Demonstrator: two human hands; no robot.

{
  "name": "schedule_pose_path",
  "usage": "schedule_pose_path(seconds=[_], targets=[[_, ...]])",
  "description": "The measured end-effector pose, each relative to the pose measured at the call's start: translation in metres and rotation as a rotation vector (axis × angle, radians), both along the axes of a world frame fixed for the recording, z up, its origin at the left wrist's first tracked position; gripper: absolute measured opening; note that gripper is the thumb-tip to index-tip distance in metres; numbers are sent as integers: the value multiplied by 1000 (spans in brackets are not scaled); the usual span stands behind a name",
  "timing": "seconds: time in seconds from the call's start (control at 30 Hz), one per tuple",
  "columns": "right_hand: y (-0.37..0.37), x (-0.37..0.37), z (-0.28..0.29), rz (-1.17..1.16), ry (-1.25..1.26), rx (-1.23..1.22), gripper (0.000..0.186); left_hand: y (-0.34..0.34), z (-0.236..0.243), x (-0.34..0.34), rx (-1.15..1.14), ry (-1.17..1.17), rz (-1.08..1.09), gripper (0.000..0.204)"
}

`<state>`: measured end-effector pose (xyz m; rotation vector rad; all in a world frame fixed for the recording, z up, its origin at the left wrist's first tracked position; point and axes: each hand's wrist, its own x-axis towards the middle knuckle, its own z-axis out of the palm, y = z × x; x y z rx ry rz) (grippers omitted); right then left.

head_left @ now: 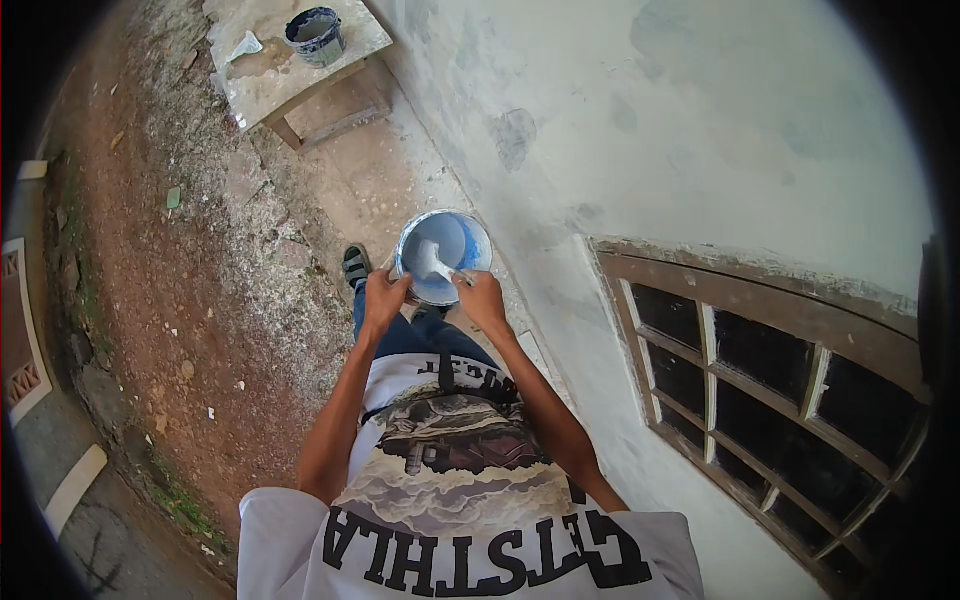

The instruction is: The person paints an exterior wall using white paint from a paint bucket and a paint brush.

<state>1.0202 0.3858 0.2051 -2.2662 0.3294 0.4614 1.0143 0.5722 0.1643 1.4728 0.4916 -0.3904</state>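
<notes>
In front of my body is a paint bucket [481,238], its inside smeared with white and blue, holding pale paint. My left hand [385,298] is closed on the near left part of its rim. My right hand [482,297] grips the handle of a paintbrush [431,259] over the near right side of the bucket. The brush is coated in white and tilts into the bucket, its head pointing away to the left. My fingers hide most of the handle. How deep the paint is, I cannot tell.
A low wooden table [285,100] stands far ahead with a dark paint-stained pail [316,38] and a white scrap [246,45] on it. Along my right runs a patchy white wall [680,150] with a brown-framed window [760,360]. Rough reddish ground [220,330] spreads left.
</notes>
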Motion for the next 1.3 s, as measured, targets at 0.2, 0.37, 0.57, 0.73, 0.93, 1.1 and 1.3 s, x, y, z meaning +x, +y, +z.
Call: schedule_pose_path(seconds=[0.2, 0.37, 0.57, 0.73, 0.93, 1.1, 1.3], targets=[[-36, -17, 35, -92, -55, 101, 31, -10, 14, -19, -22, 44, 50, 28], [-19, -19, 52, 244, -181, -388, 30, -20, 13, -27, 101, 28, 31, 27], [10, -18, 31, 480, -67, -417, 26, -15, 45, -17, 171, 8, -109, 47], [35, 4, 22, 363, -26, -194, 30, 11, 43, -7, 234, 11, -146, 47], [54, 35, 19, 61, -21, 199, 31, 63, 34, 19, 178, 42, -44, 43], [80, 52, 43, -193, 26, 402, 29, 105, 46, 49, 63, 35, 44, 39], [118, 70, 41, -161, -154, 412, 28, 143, 51, 86, -57, -2, 78, 40]])
